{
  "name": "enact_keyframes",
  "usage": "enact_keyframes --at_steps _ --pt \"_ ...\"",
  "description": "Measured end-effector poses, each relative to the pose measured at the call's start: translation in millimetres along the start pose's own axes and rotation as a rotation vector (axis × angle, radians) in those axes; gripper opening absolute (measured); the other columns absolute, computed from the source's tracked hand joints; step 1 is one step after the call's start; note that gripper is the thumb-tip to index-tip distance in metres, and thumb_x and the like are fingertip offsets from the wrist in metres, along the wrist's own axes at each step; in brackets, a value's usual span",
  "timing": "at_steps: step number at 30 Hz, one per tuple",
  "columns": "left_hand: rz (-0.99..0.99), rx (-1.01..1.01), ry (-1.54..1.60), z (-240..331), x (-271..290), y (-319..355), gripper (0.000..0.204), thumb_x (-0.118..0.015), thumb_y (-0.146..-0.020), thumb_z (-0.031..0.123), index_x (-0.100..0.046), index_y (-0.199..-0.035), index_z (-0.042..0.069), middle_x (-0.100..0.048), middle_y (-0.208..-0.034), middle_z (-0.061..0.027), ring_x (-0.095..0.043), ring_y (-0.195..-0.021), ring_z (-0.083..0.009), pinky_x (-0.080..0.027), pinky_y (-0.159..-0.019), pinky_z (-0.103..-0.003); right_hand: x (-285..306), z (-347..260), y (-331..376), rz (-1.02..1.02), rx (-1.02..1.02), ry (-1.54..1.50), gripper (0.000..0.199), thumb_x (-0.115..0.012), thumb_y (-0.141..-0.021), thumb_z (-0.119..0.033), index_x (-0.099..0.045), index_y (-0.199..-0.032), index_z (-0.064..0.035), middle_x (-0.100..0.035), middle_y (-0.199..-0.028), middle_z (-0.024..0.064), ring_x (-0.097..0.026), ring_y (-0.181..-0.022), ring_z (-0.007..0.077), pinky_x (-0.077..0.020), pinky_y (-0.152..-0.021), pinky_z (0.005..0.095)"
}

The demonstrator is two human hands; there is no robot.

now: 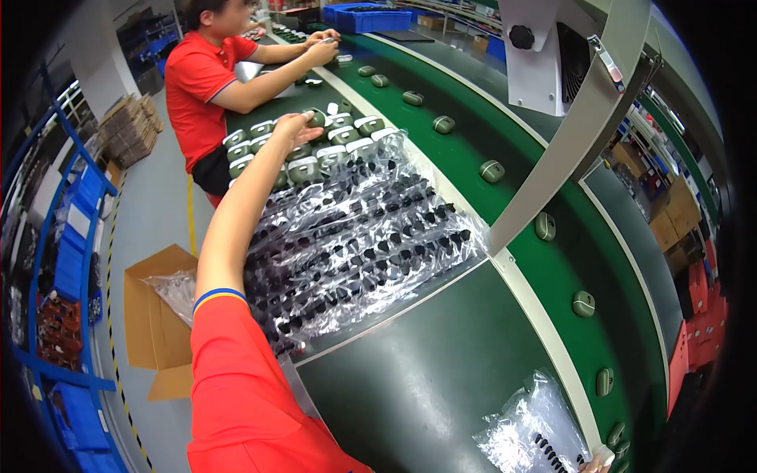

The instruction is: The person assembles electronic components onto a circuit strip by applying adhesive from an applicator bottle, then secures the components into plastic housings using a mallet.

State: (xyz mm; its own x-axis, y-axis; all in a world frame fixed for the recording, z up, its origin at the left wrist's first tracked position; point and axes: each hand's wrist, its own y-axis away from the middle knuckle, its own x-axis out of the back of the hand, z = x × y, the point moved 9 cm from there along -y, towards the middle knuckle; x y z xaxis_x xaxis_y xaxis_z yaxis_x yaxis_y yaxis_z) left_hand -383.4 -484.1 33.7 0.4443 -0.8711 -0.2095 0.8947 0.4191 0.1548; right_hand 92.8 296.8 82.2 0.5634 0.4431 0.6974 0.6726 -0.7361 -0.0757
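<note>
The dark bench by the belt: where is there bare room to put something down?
The dark mat is bare between the pile of clear bags and the small bag near the belt. Beyond the pile, green cases crowd around the left hand.

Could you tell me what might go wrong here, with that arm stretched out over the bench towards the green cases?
1. The left hand grips one green case at full stretch; its neighbours in the cluster of open cases sit tightly packed and could be knocked.
2. The forearm passes beside the clear plastic bags of small black parts, so it might drag or spill them.
3. The right hand is barely visible at the frame's bottom edge, near another bag.
</note>
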Motion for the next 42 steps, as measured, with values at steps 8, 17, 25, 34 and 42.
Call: enact_keyframes --at_steps 8,17,25,34,42 --pt "0.346 -0.057 -0.036 -2 32 -64 0.033 -0.060 -0.079 0.009 -0.042 -0.098 -0.013 -0.058 -0.084 -0.0234 -0.063 -0.064 -0.0336 -0.057 -0.049 -0.036 22 43 -11 0.100 -0.084 -0.036 0.035 -0.054 -0.085 -0.024 -0.049 -0.111 -0.0016 -0.056 -0.079 0.0091 -0.049 -0.059 0.0128 -0.0392 -0.049 0.0222" --pt "0.305 -0.135 -0.055 2 31 -112 0.041 -0.061 -0.076 0.007 -0.040 -0.107 -0.011 -0.048 -0.108 -0.0224 -0.055 -0.094 -0.0308 -0.052 -0.073 -0.043 26 48 -4 0.197 -0.167 0.105 0.038 -0.051 -0.085 -0.033 -0.057 -0.095 0.0025 -0.056 -0.067 0.0081 -0.049 -0.056 0.0144 -0.0404 -0.051 0.0264" --pt "0.260 -0.200 -0.100 51 65 -37 0.057 -0.058 -0.077 0.010 -0.030 -0.125 -0.004 -0.034 -0.123 -0.0186 -0.039 -0.113 -0.0320 -0.043 -0.087 -0.046 31 42 4 0.171 -0.086 0.192 0.048 -0.049 -0.083 -0.042 -0.060 -0.096 0.0034 -0.063 -0.077 0.0152 -0.058 -0.066 0.0242 -0.0452 -0.065 0.0349" --pt "-0.081 -0.423 -0.181 95 117 -2 0.036 -0.051 -0.084 0.018 -0.046 -0.115 0.001 -0.059 -0.091 -0.0111 -0.060 -0.083 -0.0235 -0.050 -0.066 -0.033 56 171 -56 0.275 0.070 0.104 0.032 -0.056 -0.083 -0.021 -0.051 -0.106 0.0006 -0.058 -0.085 0.0073 -0.053 -0.066 0.0113 -0.0428 -0.055 0.0220" --pt "-0.354 -1.044 -0.532 124 -129 242 0.034 -0.048 -0.088 0.022 -0.049 -0.115 0.001 -0.049 -0.121 -0.0086 -0.050 -0.104 -0.0158 -0.040 -0.085 -0.028 42 0 -24 0.054 0.147 0.065 0.021 -0.067 -0.070 -0.014 -0.062 -0.084 0.0009 -0.058 -0.063 0.0039 -0.050 -0.047 0.0089 -0.0378 -0.042 0.0247"
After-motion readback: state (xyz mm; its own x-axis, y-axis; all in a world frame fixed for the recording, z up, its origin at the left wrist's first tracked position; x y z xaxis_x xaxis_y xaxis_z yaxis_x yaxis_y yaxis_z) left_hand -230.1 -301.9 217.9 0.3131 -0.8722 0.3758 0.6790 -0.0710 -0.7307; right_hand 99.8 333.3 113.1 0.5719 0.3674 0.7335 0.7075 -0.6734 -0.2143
